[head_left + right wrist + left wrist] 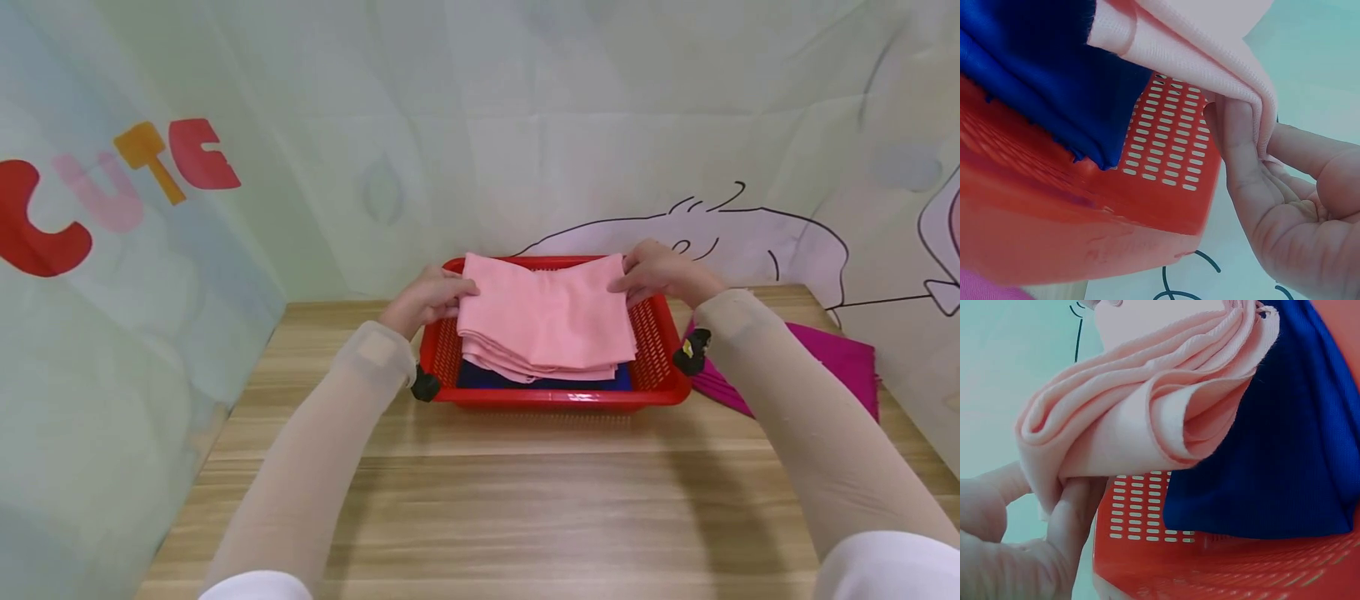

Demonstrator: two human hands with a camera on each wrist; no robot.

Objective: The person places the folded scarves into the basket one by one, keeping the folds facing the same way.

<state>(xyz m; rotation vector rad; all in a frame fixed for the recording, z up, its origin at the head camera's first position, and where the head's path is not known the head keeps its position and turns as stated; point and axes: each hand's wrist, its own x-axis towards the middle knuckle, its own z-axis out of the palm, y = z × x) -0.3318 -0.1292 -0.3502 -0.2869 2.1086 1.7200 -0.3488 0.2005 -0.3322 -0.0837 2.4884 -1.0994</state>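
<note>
A folded pink cloth [546,312] is held over the red basket [558,398] by both hands. My left hand [429,298] pinches its left edge, thumb above and fingers beneath. At the opposite edge my right hand [663,273] pinches it the same way. The left wrist view shows the layers of the pink cloth [1141,419] curling loosely at the near side. Under it, a folded dark blue cloth [1266,444] lies in the basket; in the right wrist view the blue cloth [1047,81] sits against the slotted basket wall [1166,150].
A magenta cloth [843,362] lies on the wooden table [480,500] right of the basket, partly behind the right forearm. Behind the table hangs a printed backdrop [487,150] with coloured letters at the left. Each wrist wears a band with a small black device.
</note>
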